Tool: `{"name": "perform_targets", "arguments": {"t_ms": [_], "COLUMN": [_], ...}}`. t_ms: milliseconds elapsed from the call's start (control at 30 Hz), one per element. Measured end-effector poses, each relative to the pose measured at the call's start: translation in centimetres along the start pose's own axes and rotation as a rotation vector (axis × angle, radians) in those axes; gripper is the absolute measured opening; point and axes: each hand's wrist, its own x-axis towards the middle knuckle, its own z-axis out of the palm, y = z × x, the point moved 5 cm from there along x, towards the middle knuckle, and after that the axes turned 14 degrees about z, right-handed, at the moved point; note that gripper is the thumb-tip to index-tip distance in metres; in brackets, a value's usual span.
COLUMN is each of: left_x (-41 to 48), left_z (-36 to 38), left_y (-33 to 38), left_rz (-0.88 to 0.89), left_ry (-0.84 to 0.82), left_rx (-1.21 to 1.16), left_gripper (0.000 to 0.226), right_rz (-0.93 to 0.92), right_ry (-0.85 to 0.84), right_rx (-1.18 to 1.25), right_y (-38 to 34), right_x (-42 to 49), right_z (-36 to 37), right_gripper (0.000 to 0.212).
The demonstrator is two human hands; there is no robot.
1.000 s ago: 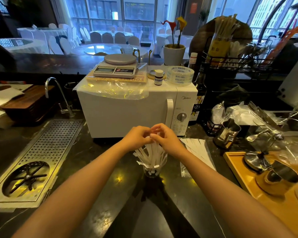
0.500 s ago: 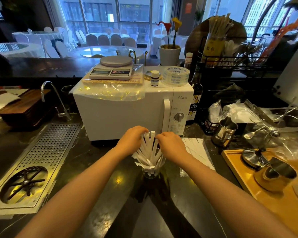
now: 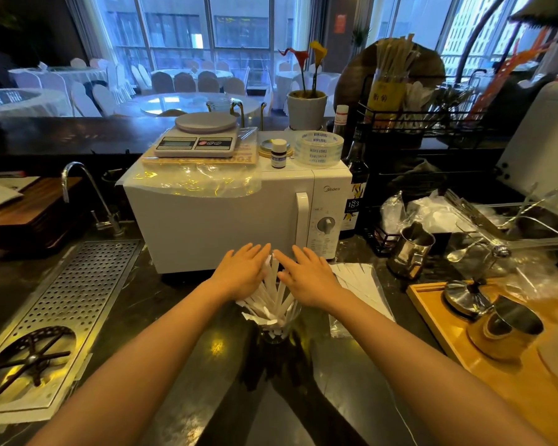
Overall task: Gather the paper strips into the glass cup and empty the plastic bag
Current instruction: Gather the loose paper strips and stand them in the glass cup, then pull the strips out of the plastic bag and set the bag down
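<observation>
The left hand (image 3: 244, 273) is now lying flat and open, fingers stretched forward, pressing against the left side of the strips (image 3: 273, 300); a second ago both hands were pinched together above them. The strips are standing fanned in the cup (image 3: 276, 329) on the dark surface (image 3: 174, 365), between the palms. The right hand (image 3: 310, 276) is likewise spread open, holding nothing, flanking the bundle. Further right, the bag (image 3: 363, 291) is lying flat with strips seemingly inside, so emptying is probably still pending.
</observation>
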Motion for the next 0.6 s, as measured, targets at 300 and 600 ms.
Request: {"name": "perform_targets", "arguments": {"t_ms": [300,600], "left_x": [1.6,5.3], "left_z": [-4.5,-4.2], "left_y": [4.5,10.9], "left_rz": [0.102,0.212], "left_ry": [0.194,0.201], "left_rx": [-0.043,-0.014], "left_gripper": [0.060,0.061], "right_rz": [0.035,0.174], "right_ry": [0.072,0.109], "right_rx": [0.145,0.186], "right_y": [3.4,12.0], "right_x": [-1.0,-1.8], "right_z": [-3.7,-4.3], "right_gripper": [0.062,0.065]}}
